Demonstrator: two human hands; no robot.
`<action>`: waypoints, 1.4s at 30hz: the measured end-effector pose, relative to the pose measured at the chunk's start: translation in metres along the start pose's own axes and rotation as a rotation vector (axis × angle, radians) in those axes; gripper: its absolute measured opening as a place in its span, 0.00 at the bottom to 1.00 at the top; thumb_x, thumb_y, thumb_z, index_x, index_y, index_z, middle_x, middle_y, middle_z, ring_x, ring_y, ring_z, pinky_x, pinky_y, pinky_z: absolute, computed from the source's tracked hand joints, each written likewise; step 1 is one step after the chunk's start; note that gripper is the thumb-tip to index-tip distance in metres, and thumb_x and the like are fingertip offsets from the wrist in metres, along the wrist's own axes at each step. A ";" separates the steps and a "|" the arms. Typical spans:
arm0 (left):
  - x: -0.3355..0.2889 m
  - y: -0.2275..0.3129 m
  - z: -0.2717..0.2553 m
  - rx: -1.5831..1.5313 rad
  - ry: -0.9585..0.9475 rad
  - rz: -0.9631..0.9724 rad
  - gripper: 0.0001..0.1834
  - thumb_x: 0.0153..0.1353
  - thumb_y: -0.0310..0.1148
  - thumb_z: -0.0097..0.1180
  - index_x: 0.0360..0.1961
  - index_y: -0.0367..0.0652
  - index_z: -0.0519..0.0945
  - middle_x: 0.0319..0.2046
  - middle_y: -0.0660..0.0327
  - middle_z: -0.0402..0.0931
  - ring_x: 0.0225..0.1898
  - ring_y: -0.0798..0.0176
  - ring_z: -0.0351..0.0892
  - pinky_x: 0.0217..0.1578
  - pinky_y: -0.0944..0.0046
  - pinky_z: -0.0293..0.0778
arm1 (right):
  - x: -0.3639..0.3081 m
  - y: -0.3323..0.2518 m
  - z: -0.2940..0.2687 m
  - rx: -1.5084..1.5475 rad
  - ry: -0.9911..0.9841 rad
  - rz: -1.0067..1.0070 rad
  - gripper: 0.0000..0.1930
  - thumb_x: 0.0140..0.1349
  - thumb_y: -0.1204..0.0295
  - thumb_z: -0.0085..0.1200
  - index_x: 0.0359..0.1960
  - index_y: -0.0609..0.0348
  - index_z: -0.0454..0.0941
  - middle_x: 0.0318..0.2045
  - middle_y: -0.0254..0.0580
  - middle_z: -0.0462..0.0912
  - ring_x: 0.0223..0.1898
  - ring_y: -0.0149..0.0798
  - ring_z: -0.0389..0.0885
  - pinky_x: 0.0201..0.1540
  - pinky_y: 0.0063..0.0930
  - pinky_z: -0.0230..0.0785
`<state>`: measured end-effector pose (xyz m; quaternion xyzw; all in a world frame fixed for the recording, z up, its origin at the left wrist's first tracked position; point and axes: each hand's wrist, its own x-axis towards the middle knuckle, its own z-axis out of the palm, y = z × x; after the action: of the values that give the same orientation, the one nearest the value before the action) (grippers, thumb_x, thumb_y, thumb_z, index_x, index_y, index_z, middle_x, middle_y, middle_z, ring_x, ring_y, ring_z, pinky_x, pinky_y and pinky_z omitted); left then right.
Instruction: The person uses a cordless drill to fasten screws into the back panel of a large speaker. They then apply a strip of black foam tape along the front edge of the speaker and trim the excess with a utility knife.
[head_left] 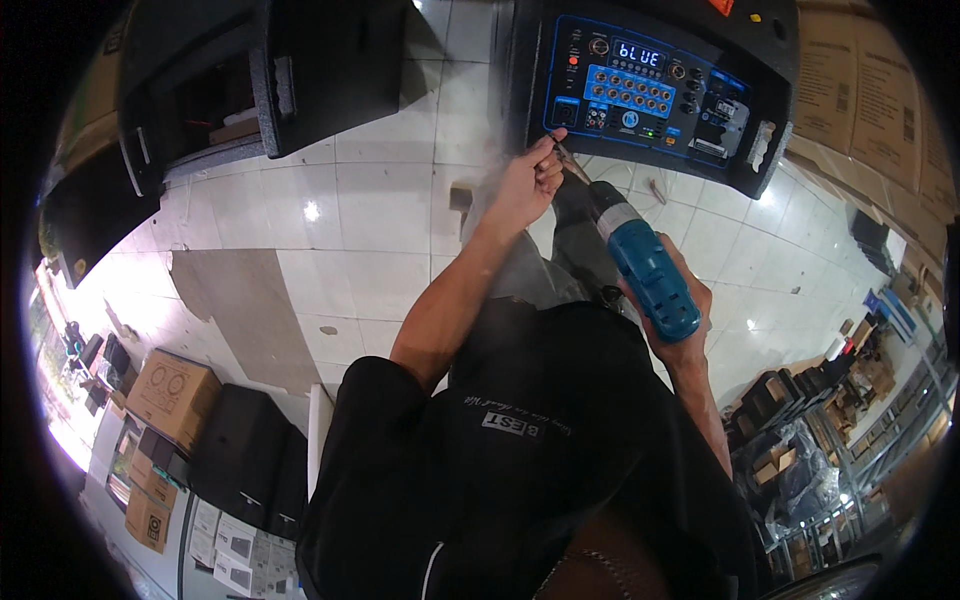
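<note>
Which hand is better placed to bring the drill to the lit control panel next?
Probably the right: the right hand grasps the blue drill, whose bit points toward the lit control panel. The left hand is curled near the bit's tip.

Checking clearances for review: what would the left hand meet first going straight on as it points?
The left hand would probably meet the black speaker near the lower left of its lit panel; depth is unclear.

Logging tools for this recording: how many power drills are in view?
1: the teal drill, held in the right hand, its front end pointing toward the left hand. Others may be hidden near the dark edges.
</note>
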<state>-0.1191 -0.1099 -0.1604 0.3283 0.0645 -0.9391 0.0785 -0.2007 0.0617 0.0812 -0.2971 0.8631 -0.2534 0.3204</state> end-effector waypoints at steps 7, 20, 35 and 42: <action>0.009 0.002 -0.009 -0.028 0.022 0.018 0.15 0.75 0.34 0.50 0.57 0.38 0.75 0.21 0.72 0.59 0.20 0.77 0.55 0.22 0.75 0.54 | 0.012 -0.005 0.009 -0.116 0.005 -0.098 0.32 0.56 0.72 0.71 0.63 0.62 0.73 0.44 0.52 0.87 0.43 0.47 0.90 0.47 0.37 0.82; 0.005 0.011 0.000 0.032 0.095 -0.016 0.16 0.74 0.36 0.52 0.57 0.37 0.74 0.21 0.72 0.60 0.20 0.77 0.56 0.22 0.75 0.54 | 0.028 -0.042 0.008 -0.159 -0.045 -0.069 0.40 0.51 0.71 0.70 0.68 0.60 0.69 0.46 0.59 0.85 0.43 0.53 0.89 0.46 0.40 0.80; -0.042 0.036 -0.054 0.426 0.152 -0.361 0.15 0.63 0.21 0.47 0.50 0.36 0.74 0.38 0.61 0.75 0.35 0.70 0.74 0.35 0.71 0.73 | 0.053 -0.063 -0.003 -0.191 -0.146 0.086 0.37 0.52 0.70 0.68 0.67 0.56 0.72 0.44 0.54 0.86 0.41 0.51 0.89 0.46 0.42 0.79; -0.046 0.046 -0.040 0.562 0.116 -0.393 0.13 0.70 0.25 0.49 0.54 0.35 0.75 0.41 0.60 0.76 0.38 0.71 0.74 0.39 0.72 0.72 | 0.061 -0.055 0.001 -0.233 -0.120 -0.019 0.41 0.49 0.67 0.72 0.68 0.53 0.70 0.37 0.51 0.85 0.36 0.49 0.88 0.36 0.43 0.79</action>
<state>-0.0511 -0.1430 -0.1658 0.3713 -0.1302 -0.8971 -0.2010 -0.2181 -0.0179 0.0902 -0.3549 0.8632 -0.1364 0.3323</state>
